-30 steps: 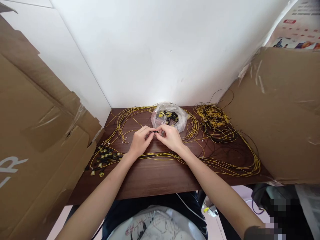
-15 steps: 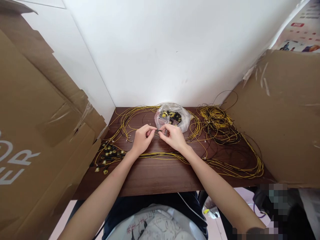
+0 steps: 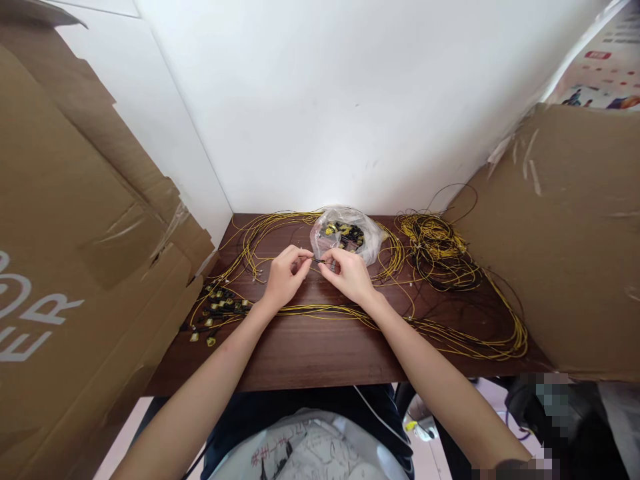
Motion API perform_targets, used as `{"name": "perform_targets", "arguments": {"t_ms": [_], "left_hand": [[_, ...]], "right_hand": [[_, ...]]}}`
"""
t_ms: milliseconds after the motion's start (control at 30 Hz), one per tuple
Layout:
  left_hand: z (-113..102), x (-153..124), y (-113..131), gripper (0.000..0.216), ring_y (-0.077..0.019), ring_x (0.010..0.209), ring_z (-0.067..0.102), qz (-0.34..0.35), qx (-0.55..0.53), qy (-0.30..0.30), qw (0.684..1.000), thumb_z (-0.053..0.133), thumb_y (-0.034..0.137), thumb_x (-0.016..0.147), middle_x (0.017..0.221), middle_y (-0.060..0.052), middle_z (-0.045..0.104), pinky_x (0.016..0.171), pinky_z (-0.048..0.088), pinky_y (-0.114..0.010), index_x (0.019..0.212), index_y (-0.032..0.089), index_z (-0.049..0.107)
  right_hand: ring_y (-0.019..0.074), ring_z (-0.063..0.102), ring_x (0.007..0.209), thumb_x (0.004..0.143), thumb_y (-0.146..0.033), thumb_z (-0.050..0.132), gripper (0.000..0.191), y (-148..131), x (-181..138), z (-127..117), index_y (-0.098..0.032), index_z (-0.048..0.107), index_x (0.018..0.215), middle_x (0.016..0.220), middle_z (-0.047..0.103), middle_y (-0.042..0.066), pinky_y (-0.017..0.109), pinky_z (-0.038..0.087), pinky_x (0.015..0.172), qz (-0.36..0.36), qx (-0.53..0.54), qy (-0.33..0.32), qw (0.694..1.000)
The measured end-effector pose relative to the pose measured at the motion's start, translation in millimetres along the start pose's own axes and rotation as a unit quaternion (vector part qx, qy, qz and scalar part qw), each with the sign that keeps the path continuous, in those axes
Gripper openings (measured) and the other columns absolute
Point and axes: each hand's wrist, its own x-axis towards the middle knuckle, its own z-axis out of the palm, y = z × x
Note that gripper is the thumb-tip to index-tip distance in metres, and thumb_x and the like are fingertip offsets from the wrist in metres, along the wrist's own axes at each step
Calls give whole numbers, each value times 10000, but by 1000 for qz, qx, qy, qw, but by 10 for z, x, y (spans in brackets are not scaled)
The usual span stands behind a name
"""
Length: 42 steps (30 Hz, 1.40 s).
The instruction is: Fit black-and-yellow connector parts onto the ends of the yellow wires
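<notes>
Over the middle of the table, my left hand (image 3: 289, 272) and my right hand (image 3: 347, 271) meet fingertip to fingertip. Between them they pinch a thin black wire (image 3: 318, 261), both thumbs pressed against the forefingers. Its exact ends are hidden by the fingers. Just behind my right hand stands a clear plastic bag (image 3: 371, 238), open at the top, holding small black and yellow connectors (image 3: 345, 232). Beneath my wrists runs a bundle of yellow and black wires (image 3: 320, 309). To the left, several black pieces with yellowish ends (image 3: 220, 307) lie in a cluster.
A tangled heap of yellow and black wires (image 3: 434, 247) lies at the back right. Looped wires (image 3: 253, 240) curve along the back left. Cardboard walls stand at the left (image 3: 75, 220) and right (image 3: 575, 240) of the brown table (image 3: 310, 363), with a white wall (image 3: 340, 120) behind.
Both hands stay almost in place, still pinching the wire; the fingertips shift only slightly. The whole view has moved a little.
</notes>
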Motion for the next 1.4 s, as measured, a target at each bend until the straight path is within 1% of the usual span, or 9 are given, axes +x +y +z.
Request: {"name": "perform_targets", "arguments": {"t_ms": [233,400,500,700,800,933,1033,1167,1400], "left_hand": [[-14,16,25,127,-142,753,568,9,3,0,1000,513,196,841,775,-33,601,640,446,-246,775,164,616],[-13,11,19,125,-66,456,517,-72,-77,13,994,511,245,846,702,-5,569,382,379,-175,805,152,582],[0,-4,19,137,-50,411,514,-96,-108,26,989,504,265,851,686,-1,569,347,379,-155,835,142,562],[29,-17,15,210,-78,566,587,-63,-139,-16,988,567,251,804,953,-75,594,391,471,-155,984,150,602],[34,-13,9,142,-60,526,561,-54,-163,-23,985,584,233,793,874,-51,582,431,500,-168,877,138,647],[35,-5,-1,98,-61,519,550,-62,-178,14,982,603,213,779,819,-35,573,434,501,-174,814,135,652],[38,-6,5,105,-62,536,540,-62,-162,30,984,591,206,788,856,-41,560,432,505,-179,834,139,657],[41,-12,11,161,-88,637,556,-42,-125,12,991,603,192,774,899,-54,548,461,519,-177,916,151,666],[43,-25,-11,181,-75,604,577,-25,-118,-20,993,567,189,801,894,-50,560,488,533,-178,950,147,661]], "right_hand": [[115,504,603,810,-253,524,104,-12,-3,-3,-177,583,850,723,597,-4,215,368,609,-9,1,-4,1000],[118,520,627,814,-261,522,112,-16,11,-23,-176,583,854,749,608,3,218,376,631,-3,-8,0,1000],[124,538,662,825,-263,528,114,-13,5,-22,-181,594,871,748,610,2,219,376,645,-5,-23,4,1000],[129,550,682,845,-262,537,141,32,-7,16,-185,620,929,803,634,15,226,390,660,-23,-15,-7,1000],[134,555,688,843,-250,544,140,44,-4,29,-184,633,929,800,638,21,235,400,672,-48,6,-15,999],[135,566,689,847,-252,538,147,47,11,21,-182,647,917,783,647,20,234,401,643,-39,43,-4,998],[124,555,632,839,-271,546,149,51,25,5,-174,652,799,725,651,9,227,386,592,0,71,7,997],[103,522,563,821,-280,558,163,44,34,-6,-167,650,750,687,653,-6,217,363,544,40,98,-1,994],[102,546,594,803,-244,576,124,20,30,22,-167,658,752,701,664,-9,210,362,552,31,108,-17,994]]}}
